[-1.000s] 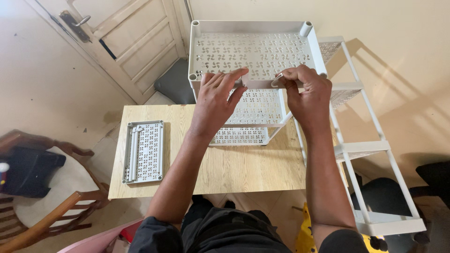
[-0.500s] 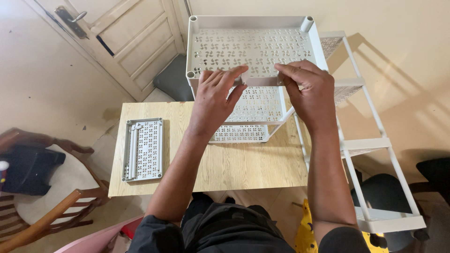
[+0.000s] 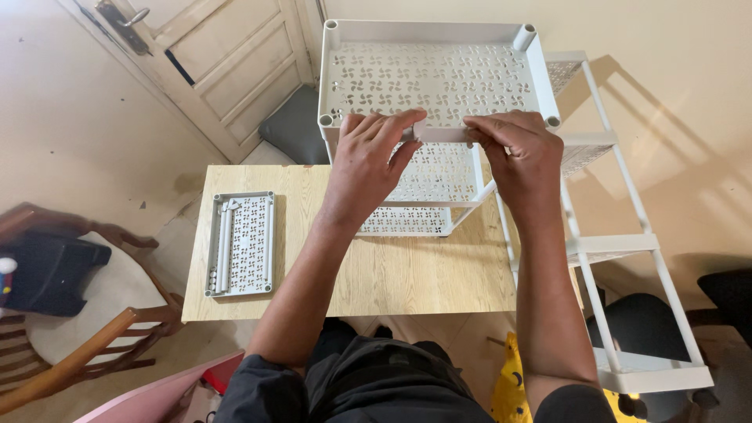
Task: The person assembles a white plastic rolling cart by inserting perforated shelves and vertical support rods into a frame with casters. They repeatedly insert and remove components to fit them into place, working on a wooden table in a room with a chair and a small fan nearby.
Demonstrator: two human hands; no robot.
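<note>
My left hand and right hand pinch near rim of top white shelf tray, steadying rack over wooden table; spare tray lies left of rack.

We look steeply down from our head, close above our forearms, facing the far edge of the desk, with door and wall beyond; there is no second view.

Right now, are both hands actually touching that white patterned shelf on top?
Touching. The head view shows the left hand and right hand with fingers pressed on the front rim of the top shelf tray.
</note>
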